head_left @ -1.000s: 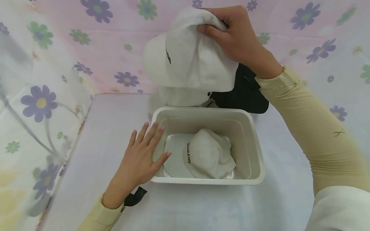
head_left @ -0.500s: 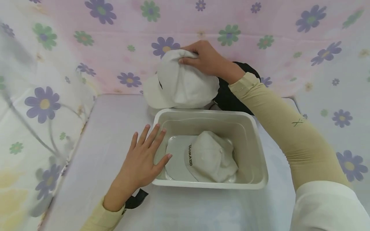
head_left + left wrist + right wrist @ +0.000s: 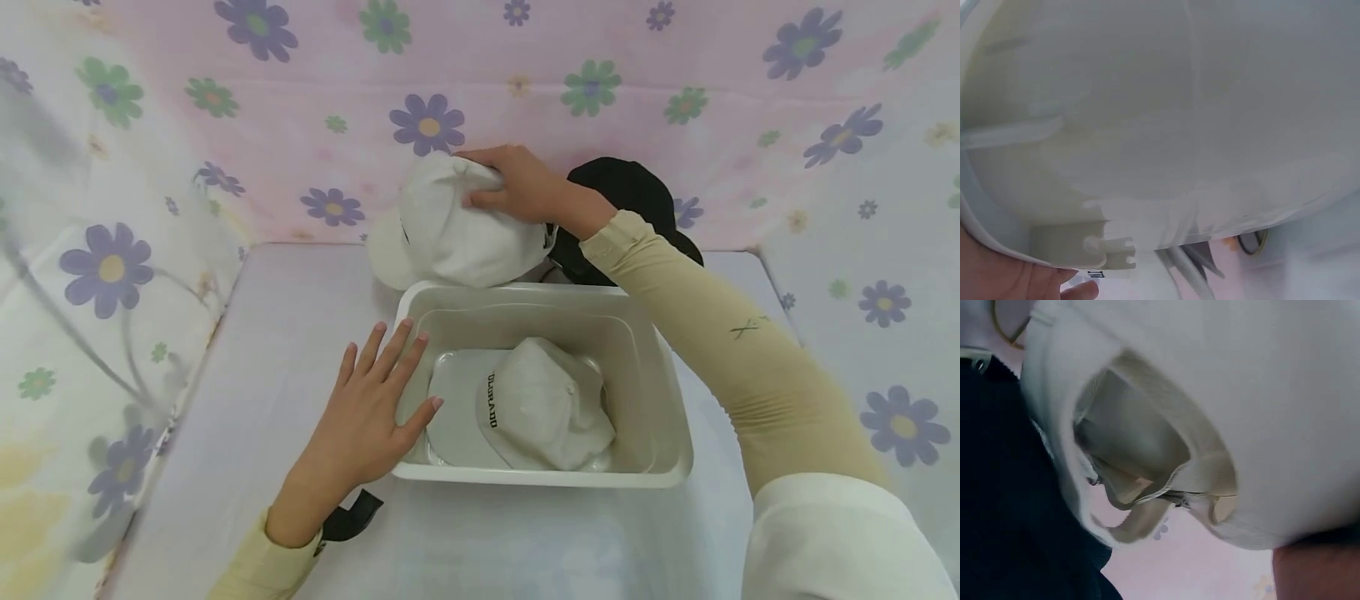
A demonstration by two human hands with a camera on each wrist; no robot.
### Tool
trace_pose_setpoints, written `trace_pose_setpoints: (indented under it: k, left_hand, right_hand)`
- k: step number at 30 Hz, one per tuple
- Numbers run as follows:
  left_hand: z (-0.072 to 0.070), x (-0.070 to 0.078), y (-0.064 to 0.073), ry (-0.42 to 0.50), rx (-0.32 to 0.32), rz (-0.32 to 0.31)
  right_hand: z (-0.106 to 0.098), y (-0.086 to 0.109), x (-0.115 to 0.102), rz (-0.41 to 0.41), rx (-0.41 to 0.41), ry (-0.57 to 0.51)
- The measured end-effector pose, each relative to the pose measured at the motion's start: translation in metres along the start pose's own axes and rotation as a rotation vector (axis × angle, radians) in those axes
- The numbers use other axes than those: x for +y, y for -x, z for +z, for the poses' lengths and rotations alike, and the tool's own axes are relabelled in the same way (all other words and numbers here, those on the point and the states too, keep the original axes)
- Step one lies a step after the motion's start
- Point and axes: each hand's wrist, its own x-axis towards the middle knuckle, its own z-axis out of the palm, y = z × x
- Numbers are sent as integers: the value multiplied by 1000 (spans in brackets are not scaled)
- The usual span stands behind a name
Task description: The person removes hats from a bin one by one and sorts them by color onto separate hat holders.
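My right hand (image 3: 517, 185) holds the crown of a white cap (image 3: 472, 237), thumb on the near side and fingers on the far side. The cap sits upright behind the basin, brim to the left. In the right wrist view, the cap's rear opening and strap (image 3: 1172, 400) show. A second cap, off-white (image 3: 543, 404) with dark lettering, lies inside the cream plastic basin (image 3: 555, 477), its brim pointing left. My left hand (image 3: 360, 417) rests at the basin's left rim with straight, spread fingers. Beneath the held cap, anything stacked is mostly hidden.
A black cap (image 3: 630, 187) stands behind the basin, right of the white cap and partly behind my right forearm. Floral fabric (image 3: 330, 100) rises at the back and sides. The pale tabletop (image 3: 300, 308) extends around the basin. A black strap (image 3: 352, 515) hangs at my left wrist.
The white cap has come down from above the basin's far side to rest behind its rim, my right hand lowering with it. More of the black cap shows. My left hand stays put.
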Motion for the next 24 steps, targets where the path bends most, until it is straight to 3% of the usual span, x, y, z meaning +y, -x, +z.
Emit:
trace_pose_setpoints:
  k: [12,20,24]
  left_hand:
    - [2,-5,1,56,0,-6]
    - [2,-7,2,117,0,23]
    - [0,-8,2,119,-3,48]
  right_hand:
    - [-7,-17,3,62,-204,28]
    - [-9,-22,4,258,-333,-6]
    - [-7,-20,9,279,-326,-62]
